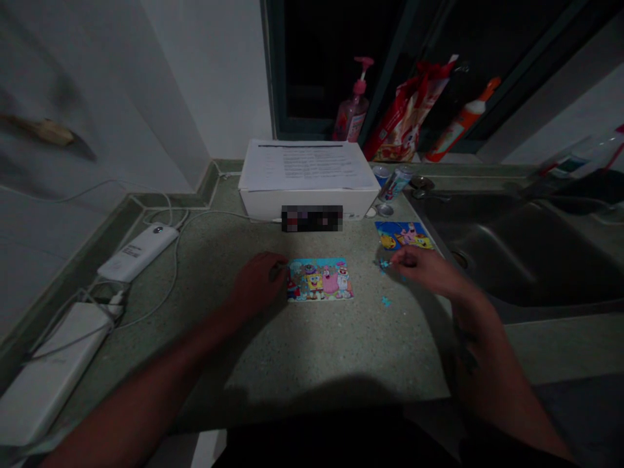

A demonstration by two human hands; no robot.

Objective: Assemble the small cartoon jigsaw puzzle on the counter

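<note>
A small cartoon jigsaw puzzle [320, 279] with bright characters lies assembled on the speckled green stone counter [312, 351]. My left hand [257, 283] rests at its left edge, fingers curled against it. To the right, my right hand [414, 263] pinches tiny blue jigsaw pieces [385, 264] between its fingertips, just below a second, blue-backed cartoon puzzle [402, 235]. One loose blue piece [386, 301] lies on the counter below my right hand. What the left fingertips touch is hidden.
A white box [308, 203] topped with printed paper stands behind the puzzles. White power banks [138, 253] and cables lie at left. A steel sink [517, 253] lies right. Cans [394, 183], a pink pump bottle [353, 107] and a red bag [409, 114] stand behind.
</note>
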